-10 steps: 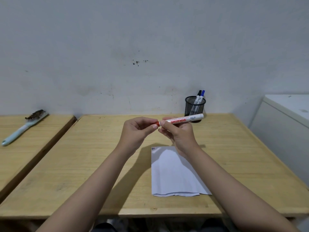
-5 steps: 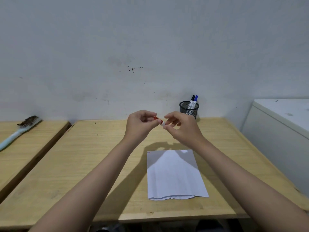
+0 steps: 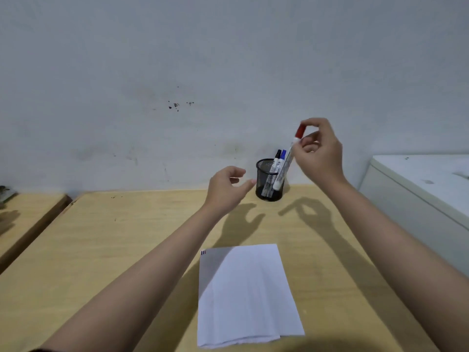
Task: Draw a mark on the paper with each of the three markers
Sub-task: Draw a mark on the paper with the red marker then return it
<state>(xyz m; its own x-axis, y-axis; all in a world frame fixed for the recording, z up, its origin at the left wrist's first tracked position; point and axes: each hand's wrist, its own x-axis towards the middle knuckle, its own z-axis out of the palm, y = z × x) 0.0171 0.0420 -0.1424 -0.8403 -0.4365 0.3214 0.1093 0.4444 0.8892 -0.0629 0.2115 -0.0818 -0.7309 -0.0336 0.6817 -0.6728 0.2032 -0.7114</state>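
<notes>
A white sheet of paper (image 3: pixel 247 293) lies on the wooden table (image 3: pixel 127 250), with three small coloured marks at its top left corner (image 3: pixel 203 253). My right hand (image 3: pixel 319 151) holds the capped red marker (image 3: pixel 288 161) by its upper end, nearly upright, its lower end in front of the black mesh pen cup (image 3: pixel 267 180). A black marker (image 3: pixel 277 158) and a blue marker (image 3: pixel 283 154) stand in the cup. My left hand (image 3: pixel 227 191) hovers open just left of the cup, holding nothing.
A white cabinet (image 3: pixel 418 199) stands to the right of the table. A second wooden table (image 3: pixel 28 214) sits at the left, separated by a narrow gap. The grey wall rises directly behind the cup.
Both hands were together at the red marker above the paper. Now the right hand has carried the marker up to the cup, and the left hand has let go and opened.
</notes>
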